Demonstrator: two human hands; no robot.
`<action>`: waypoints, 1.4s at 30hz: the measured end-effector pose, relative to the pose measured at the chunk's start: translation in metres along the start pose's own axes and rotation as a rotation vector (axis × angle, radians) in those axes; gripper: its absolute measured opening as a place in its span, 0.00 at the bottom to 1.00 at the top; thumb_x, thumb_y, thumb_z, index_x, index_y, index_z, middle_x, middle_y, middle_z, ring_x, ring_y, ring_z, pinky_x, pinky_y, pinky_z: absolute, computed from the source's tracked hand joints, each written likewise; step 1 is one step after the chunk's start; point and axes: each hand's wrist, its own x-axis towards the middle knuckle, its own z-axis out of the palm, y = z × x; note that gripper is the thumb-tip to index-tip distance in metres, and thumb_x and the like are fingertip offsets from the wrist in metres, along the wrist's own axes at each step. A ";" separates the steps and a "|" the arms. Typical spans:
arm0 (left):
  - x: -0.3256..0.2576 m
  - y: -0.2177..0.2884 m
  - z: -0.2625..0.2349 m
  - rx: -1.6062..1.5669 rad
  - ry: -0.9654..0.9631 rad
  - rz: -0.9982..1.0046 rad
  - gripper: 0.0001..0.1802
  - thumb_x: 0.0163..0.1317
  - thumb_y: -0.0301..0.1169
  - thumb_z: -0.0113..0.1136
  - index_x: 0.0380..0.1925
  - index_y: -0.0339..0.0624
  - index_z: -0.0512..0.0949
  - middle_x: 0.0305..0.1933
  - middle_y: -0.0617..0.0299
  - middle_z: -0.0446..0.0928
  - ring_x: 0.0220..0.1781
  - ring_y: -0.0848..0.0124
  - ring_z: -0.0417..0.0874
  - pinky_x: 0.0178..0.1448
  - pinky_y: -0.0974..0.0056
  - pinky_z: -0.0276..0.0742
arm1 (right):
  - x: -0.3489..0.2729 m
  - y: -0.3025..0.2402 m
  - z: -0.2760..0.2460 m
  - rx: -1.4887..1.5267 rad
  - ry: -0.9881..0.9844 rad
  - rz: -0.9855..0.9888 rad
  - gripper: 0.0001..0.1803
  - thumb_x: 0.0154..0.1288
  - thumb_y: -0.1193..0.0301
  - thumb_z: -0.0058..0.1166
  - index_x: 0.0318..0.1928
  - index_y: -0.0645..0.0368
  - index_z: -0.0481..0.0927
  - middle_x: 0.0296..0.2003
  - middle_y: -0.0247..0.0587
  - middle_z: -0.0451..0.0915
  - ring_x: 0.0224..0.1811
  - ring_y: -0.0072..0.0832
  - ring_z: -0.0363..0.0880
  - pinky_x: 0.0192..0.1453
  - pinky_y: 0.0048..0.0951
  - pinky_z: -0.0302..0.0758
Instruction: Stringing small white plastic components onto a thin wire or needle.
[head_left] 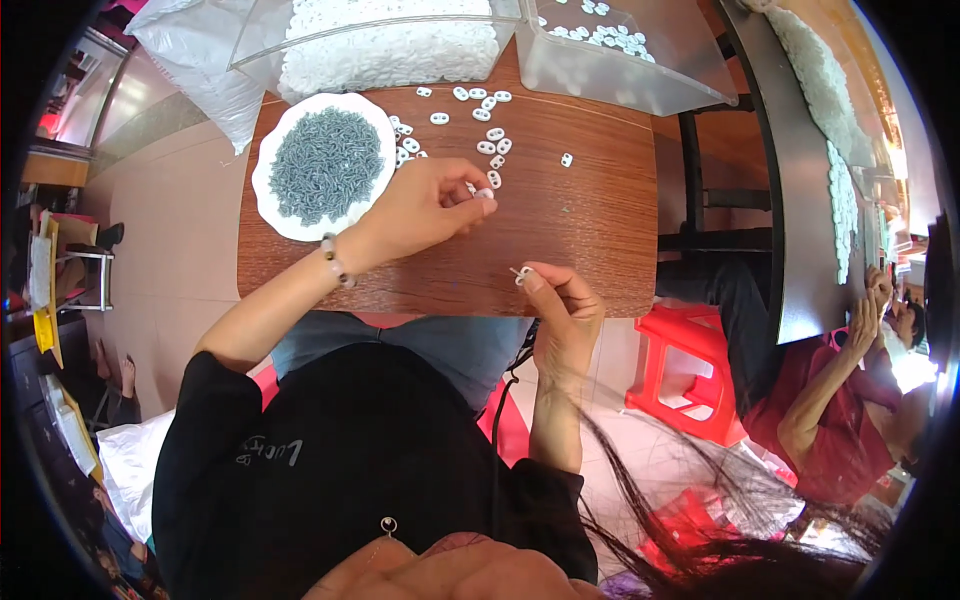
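Over the middle of the brown table point(610, 215) my left hand point(425, 205) reaches in, its thumb and fingers closed on a small white two-hole plastic piece point(485, 194). Nearer the table's front edge, my right hand point(565, 310) pinches another white plastic piece point(523, 276) between thumb and forefinger; a thin pin-like tip sticks out of it. Beside my left forearm stands a white scalloped plate point(264, 180) heaped with small grey screws point(325, 165). Loose white two-hole pieces point(497, 134) lie scattered beyond my left hand, some against the plate's right rim.
At the table's back stand a clear bin point(255, 62) full of white pieces and a second clear bin point(600, 85) holding fewer. A red stool point(690, 375) is at the right. Farther right, a person in a dark red top point(830, 425) works at a dark table point(800, 230).
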 end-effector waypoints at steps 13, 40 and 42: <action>-0.075 -0.025 -0.002 -0.989 0.093 -0.171 0.16 0.65 0.30 0.57 0.51 0.35 0.74 0.44 0.54 0.81 0.37 0.76 0.82 0.42 0.72 0.78 | 0.004 0.009 0.039 -0.007 -0.139 0.001 0.06 0.60 0.80 0.58 0.39 0.66 0.82 0.31 0.33 0.80 0.34 0.15 0.75 0.42 0.16 0.71; -0.082 -0.039 0.022 -0.805 0.220 -0.171 0.13 0.63 0.33 0.61 0.40 0.34 0.79 0.27 0.64 0.81 0.25 0.83 0.78 0.29 0.79 0.74 | 0.007 0.023 0.065 0.204 -0.281 0.152 0.07 0.63 0.75 0.56 0.40 0.64 0.78 0.32 0.37 0.80 0.32 0.20 0.77 0.41 0.21 0.74; -0.083 -0.038 0.022 -0.796 0.230 -0.158 0.13 0.63 0.33 0.61 0.42 0.34 0.79 0.28 0.63 0.81 0.25 0.83 0.78 0.30 0.78 0.75 | 0.007 0.021 0.066 0.200 -0.288 0.156 0.07 0.63 0.75 0.56 0.40 0.65 0.78 0.32 0.37 0.80 0.32 0.20 0.77 0.41 0.21 0.74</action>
